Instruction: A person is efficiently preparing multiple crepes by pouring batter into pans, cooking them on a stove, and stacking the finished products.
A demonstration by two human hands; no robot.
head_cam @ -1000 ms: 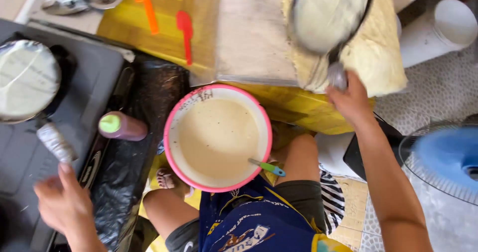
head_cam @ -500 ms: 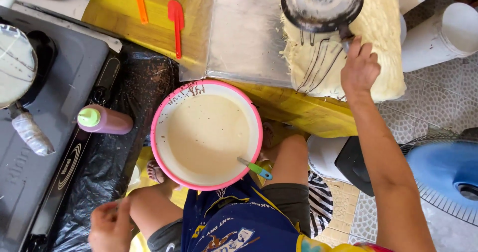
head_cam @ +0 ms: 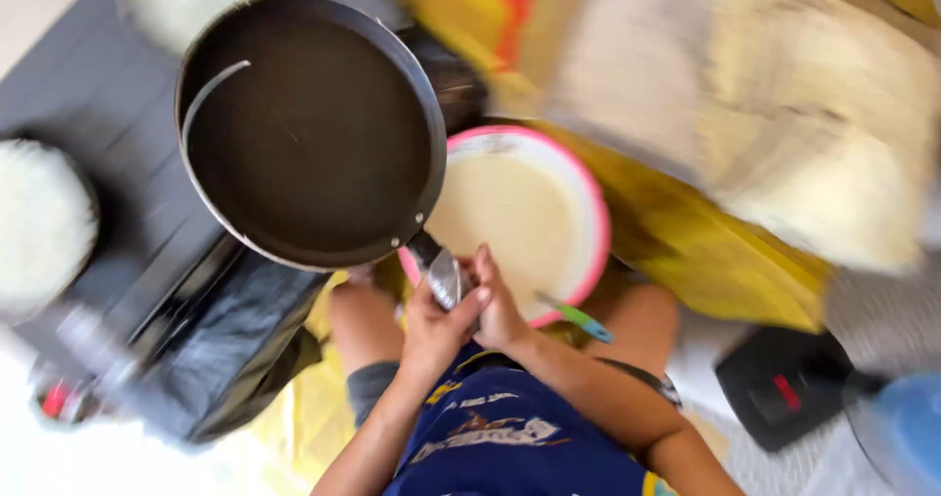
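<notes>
Holding the empty black pan (head_cam: pixel 309 133) by its handle with our left hand (head_cam: pixel 436 324) and right hand (head_cam: pixel 500 305) wrapped tight, we keep it flat above the stove (head_cam: pixel 127 212), handle pointing back at us, beside the pink bowl (head_cam: pixel 529 222).

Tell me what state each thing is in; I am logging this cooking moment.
Pan: empty, dark inside, held up over the stove edge.
Left hand: grip closed on the pan handle.
Right hand: grip closed on the same handle.
Pink bowl: filled with pale batter, uncovered.
Green-handled tool: resting on the bowl rim.
</notes>
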